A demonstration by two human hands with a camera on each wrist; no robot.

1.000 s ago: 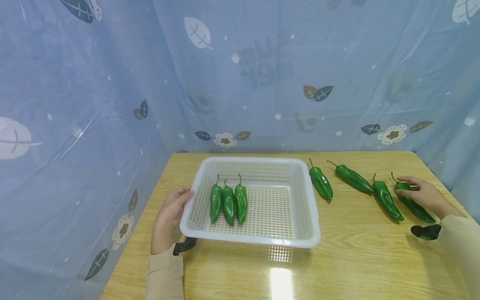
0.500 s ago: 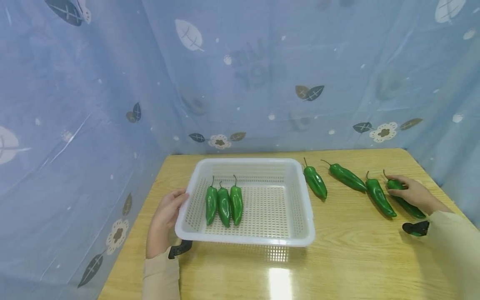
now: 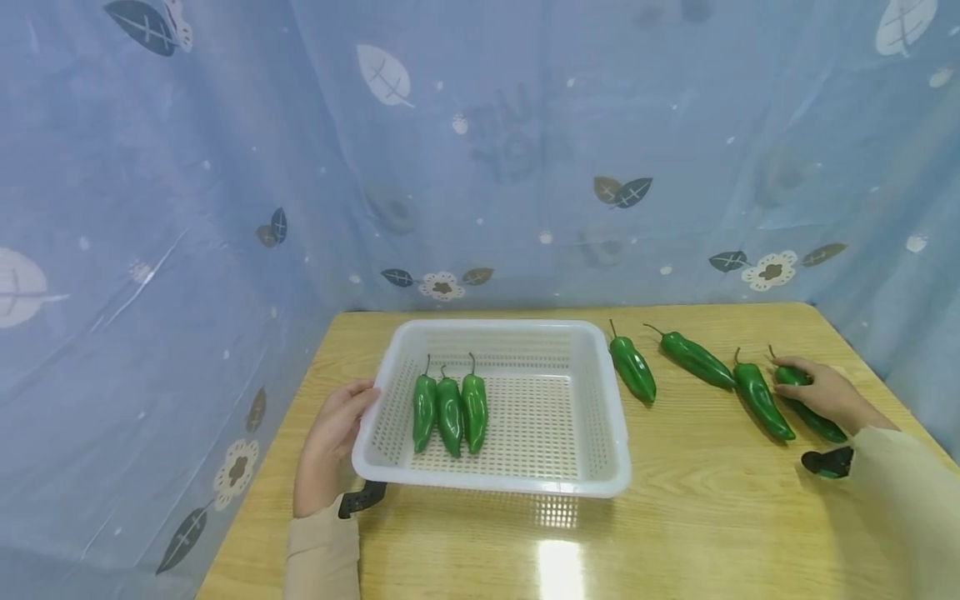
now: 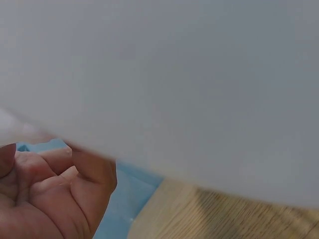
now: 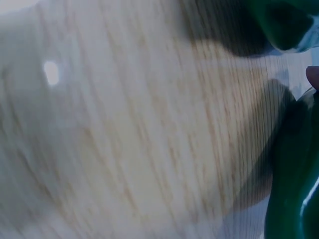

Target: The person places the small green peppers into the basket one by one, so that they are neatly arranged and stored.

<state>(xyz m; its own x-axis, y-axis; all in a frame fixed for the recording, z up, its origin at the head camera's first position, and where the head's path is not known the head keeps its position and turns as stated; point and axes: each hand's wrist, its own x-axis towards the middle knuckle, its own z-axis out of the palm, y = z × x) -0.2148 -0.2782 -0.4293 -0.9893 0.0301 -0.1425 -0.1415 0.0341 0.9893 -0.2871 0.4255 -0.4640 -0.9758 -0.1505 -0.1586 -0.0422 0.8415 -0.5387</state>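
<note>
My left hand point(image 3: 339, 425) grips the left rim of a white plastic basket point(image 3: 491, 485), which holds three green peppers point(image 3: 450, 412) side by side. Much of the left wrist view is filled by the blurred basket wall point(image 4: 189, 89), with the curled left hand point(image 4: 60, 194) below it. At the far right of the table, my right hand point(image 3: 831, 396) holds the upper part of a long green pepper point(image 3: 821, 425) between thumb and fingers. The right wrist view shows only a fingertip point(image 5: 313, 77) at the top of this pepper point(image 5: 294, 179).
Three more green peppers lie between the basket and my right hand: one by the basket's right rim point(image 3: 633, 367), one slanting behind point(image 3: 697, 358), one beside the held pepper point(image 3: 761, 400). A blue patterned curtain point(image 3: 480, 167) borders the wooden table point(image 3: 705, 517) at back and sides.
The head view has shifted slightly, moving everything a little to the left in the picture. My right fingers sit slightly closer around the pepper; basket and left hand stay put.
</note>
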